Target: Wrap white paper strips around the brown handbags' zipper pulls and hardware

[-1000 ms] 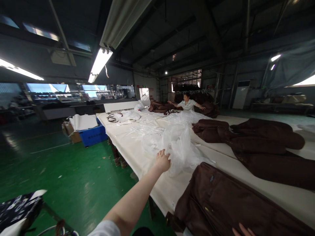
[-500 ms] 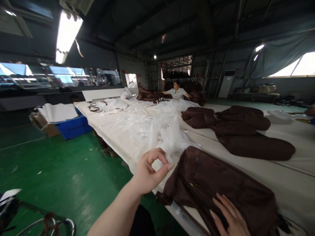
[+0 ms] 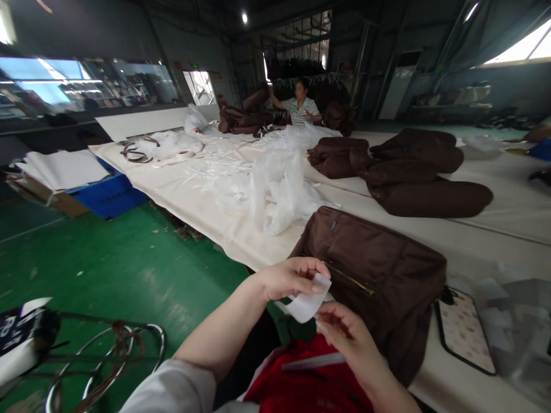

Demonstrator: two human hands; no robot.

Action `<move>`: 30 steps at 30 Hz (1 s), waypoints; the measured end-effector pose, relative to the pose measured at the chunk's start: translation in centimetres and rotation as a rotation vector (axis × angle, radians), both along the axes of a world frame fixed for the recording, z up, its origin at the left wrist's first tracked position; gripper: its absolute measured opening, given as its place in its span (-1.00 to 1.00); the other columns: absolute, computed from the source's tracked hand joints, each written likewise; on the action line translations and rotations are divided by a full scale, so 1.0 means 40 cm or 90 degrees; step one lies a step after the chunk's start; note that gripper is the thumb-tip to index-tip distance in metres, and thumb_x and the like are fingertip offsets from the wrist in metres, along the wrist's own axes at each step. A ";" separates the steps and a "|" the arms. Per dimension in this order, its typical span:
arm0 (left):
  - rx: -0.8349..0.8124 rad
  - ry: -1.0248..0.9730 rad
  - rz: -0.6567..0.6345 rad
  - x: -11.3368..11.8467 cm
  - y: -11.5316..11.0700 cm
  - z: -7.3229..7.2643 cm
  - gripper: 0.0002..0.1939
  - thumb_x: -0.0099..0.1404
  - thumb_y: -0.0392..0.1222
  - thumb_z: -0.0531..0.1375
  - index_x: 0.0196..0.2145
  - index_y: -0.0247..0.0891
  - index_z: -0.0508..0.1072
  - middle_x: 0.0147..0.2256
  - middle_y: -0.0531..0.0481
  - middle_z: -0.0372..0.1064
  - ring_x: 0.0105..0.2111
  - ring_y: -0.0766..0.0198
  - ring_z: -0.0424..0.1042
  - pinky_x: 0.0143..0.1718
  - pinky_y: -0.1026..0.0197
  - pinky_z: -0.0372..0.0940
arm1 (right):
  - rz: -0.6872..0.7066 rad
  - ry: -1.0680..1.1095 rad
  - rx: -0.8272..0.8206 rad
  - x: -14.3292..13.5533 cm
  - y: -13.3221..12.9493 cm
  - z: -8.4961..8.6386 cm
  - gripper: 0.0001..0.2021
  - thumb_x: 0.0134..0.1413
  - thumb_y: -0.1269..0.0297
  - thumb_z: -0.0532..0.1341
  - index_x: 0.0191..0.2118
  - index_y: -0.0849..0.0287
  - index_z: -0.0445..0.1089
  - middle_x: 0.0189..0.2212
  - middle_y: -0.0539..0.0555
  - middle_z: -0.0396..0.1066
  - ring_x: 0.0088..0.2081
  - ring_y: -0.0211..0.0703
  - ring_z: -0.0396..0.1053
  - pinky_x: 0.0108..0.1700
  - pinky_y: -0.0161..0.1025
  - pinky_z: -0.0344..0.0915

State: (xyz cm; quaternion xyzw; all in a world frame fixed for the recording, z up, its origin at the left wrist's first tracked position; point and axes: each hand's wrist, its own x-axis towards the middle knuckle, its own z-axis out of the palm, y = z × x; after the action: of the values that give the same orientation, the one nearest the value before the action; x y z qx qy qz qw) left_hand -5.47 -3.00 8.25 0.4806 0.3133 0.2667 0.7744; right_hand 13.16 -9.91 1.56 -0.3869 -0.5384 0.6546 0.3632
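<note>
A small white slip [image 3: 306, 304], like paper or thin film, is pinched between the thumb and fingers of my left hand [image 3: 293, 278]. At the slip's lower right edge, the fingers of my right hand [image 3: 346, 332] are pressed together and seem to grip it too. Just beyond both hands lies a dark brown fabric bag [image 3: 387, 246] with a gold-coloured zip [image 3: 350, 277] on its face. Part of the bag's near side is hidden behind my right hand.
A phone in a patterned case [image 3: 465, 330] lies right of the bag. Crumpled clear plastic [image 3: 279, 189] covers the middle of the table [image 3: 172, 192]. Several brown bags [image 3: 430, 198] lie farther back. A person [image 3: 301, 109] is at the far end. A blue bin [image 3: 107, 195] stands left.
My right hand has left the bag and come to my left hand. The white slip now shows plainly between them. The view has tilted down, bringing the phone into sight.
</note>
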 end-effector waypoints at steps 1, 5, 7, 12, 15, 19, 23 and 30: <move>-0.028 -0.025 -0.005 0.005 -0.002 -0.008 -0.46 -0.10 -0.09 0.46 -0.17 -0.29 0.43 -0.41 0.07 0.34 -0.51 0.45 0.30 -0.51 0.39 0.16 | -0.013 0.024 0.005 0.008 -0.001 0.005 -0.58 -0.05 -0.01 0.33 -0.12 0.12 0.40 -0.41 0.00 0.35 -0.45 -0.26 0.25 -0.43 -0.32 0.16; -0.015 0.021 0.062 0.033 0.003 -0.053 -0.33 -0.13 -0.12 0.48 -0.06 -0.29 0.37 -0.40 0.07 0.37 -0.53 0.44 0.33 -0.51 0.37 0.20 | 0.120 0.096 -0.065 0.022 -0.012 0.023 -0.44 -0.08 -0.11 0.31 -0.02 0.14 0.36 -0.45 0.00 0.37 -0.47 -0.25 0.28 -0.45 -0.33 0.15; 0.023 0.076 0.141 0.049 0.010 -0.080 -0.32 -0.17 -0.12 0.49 -0.10 -0.29 0.35 -0.46 0.13 0.35 -0.57 0.46 0.31 -0.54 0.39 0.17 | 0.139 0.050 -0.119 0.015 -0.018 0.015 -0.54 0.01 -0.14 0.24 -0.18 0.20 0.43 -0.58 -0.03 0.35 -0.55 -0.28 0.27 -0.49 -0.34 0.13; 0.037 0.075 0.181 0.081 -0.004 -0.124 -0.48 -0.13 -0.02 0.47 -0.30 -0.34 0.39 -0.46 0.08 0.38 -0.55 0.47 0.30 -0.51 0.40 0.17 | 0.026 -0.038 -0.141 -0.012 -0.014 -0.042 -0.50 0.03 -0.22 0.16 -0.34 0.22 0.42 -0.67 -0.04 0.34 -0.69 -0.33 0.20 -0.64 -0.38 -0.02; 0.048 0.078 0.196 0.092 -0.026 -0.150 -0.56 -0.06 0.04 0.43 -0.42 -0.36 0.40 -0.53 0.10 0.34 -0.57 0.48 0.25 -0.50 0.39 0.15 | 0.016 -0.063 -0.118 -0.010 -0.003 -0.048 -0.49 0.04 -0.24 0.13 -0.38 0.21 0.39 -0.70 -0.08 0.28 -0.71 -0.35 0.17 -0.64 -0.38 0.00; 0.185 0.202 0.219 0.087 -0.027 -0.170 -0.64 0.10 0.06 0.32 -0.50 -0.33 0.44 -0.59 0.11 0.30 -0.60 0.45 0.21 -0.53 0.36 0.13 | 0.033 -0.116 -0.021 0.022 0.005 -0.020 -0.57 0.09 -0.14 0.16 -0.35 0.20 0.41 -0.62 -0.07 0.33 -0.61 -0.31 0.26 -0.54 -0.36 0.16; 0.552 0.458 0.175 0.080 -0.002 -0.147 -0.75 0.27 -0.13 0.17 -0.51 -0.28 0.48 -0.42 -0.02 0.42 -0.36 0.27 0.38 -0.25 0.24 0.27 | -0.128 -0.063 -0.053 0.078 0.016 -0.031 -0.57 0.04 -0.09 0.24 -0.14 0.18 0.40 -0.41 0.03 0.48 -0.54 -0.28 0.34 -0.52 -0.34 0.21; 0.768 0.644 -0.010 0.134 0.029 -0.144 -0.85 0.25 -0.22 0.14 -0.44 -0.25 0.46 -0.33 -0.08 0.42 -0.23 0.15 0.41 -0.08 0.14 0.25 | -0.451 0.300 -0.308 0.140 0.033 -0.085 -0.68 -0.15 0.25 0.42 -0.23 0.18 0.41 -0.37 0.03 0.53 -0.56 -0.40 0.27 -0.56 -0.44 0.25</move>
State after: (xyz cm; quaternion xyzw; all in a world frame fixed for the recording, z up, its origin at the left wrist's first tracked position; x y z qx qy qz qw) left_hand -0.12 -1.84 2.47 0.8833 0.4254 0.1337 0.1446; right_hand 18.76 -8.60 -1.84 -0.4611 -0.1090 0.6668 0.5752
